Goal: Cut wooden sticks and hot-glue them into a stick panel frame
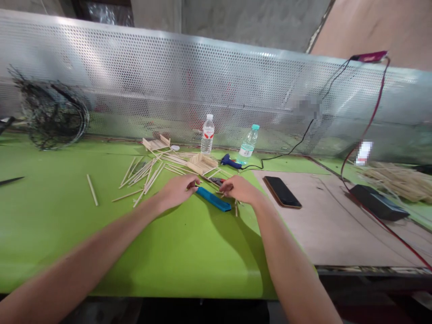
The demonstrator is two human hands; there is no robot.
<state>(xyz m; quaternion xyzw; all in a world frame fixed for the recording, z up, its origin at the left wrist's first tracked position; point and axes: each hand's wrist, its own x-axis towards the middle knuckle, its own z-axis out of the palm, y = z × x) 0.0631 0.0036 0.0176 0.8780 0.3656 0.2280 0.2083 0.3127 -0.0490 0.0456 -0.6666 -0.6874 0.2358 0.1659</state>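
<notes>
A blue utility knife lies slantwise on the green table surface between my hands. My left hand is closed at the knife's upper left end, thumb and fingertips against it. To the right, my right hand has its fingers pinched together just above the table; what they hold, if anything, is too small to make out. Red-handled pliers lie partly hidden beside those fingers. Short wooden sticks rest below my right hand. Just beyond both hands stands a small tray-like frame made of sticks.
Loose sticks spread to the left, near a second stick frame. A blue glue gun and two bottles stand behind. A phone and black box lie right. A perforated metal panel borders the back.
</notes>
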